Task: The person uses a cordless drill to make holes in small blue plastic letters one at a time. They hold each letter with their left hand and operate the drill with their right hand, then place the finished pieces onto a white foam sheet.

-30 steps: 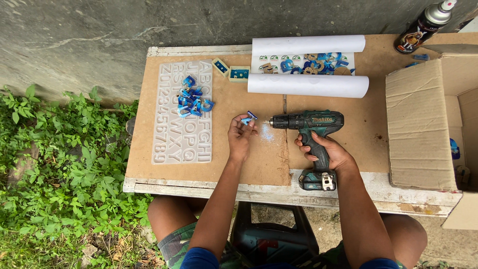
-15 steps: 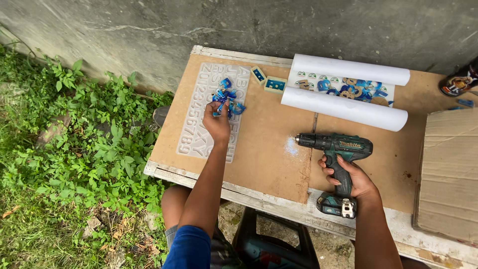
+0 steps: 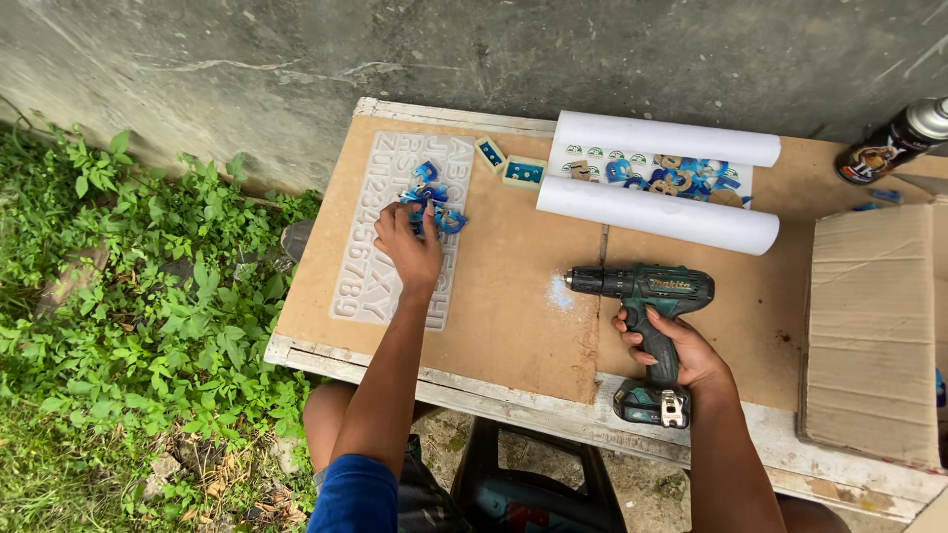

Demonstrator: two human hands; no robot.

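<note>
Your right hand [image 3: 681, 355] is clamped on the heavy, rigid drill [image 3: 647, 296] resting on the desk [image 3: 513, 296]; keep hold of its handle. Your left hand [image 3: 410, 247] pinches light, slippery blue letters [image 3: 434, 202] over the mould [image 3: 400, 227].

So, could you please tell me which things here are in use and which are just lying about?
In use: left hand on blue pieces over the letter mould; right hand gripping the cordless drill.
Lying about: paper roll, spray can, cardboard box.
</note>
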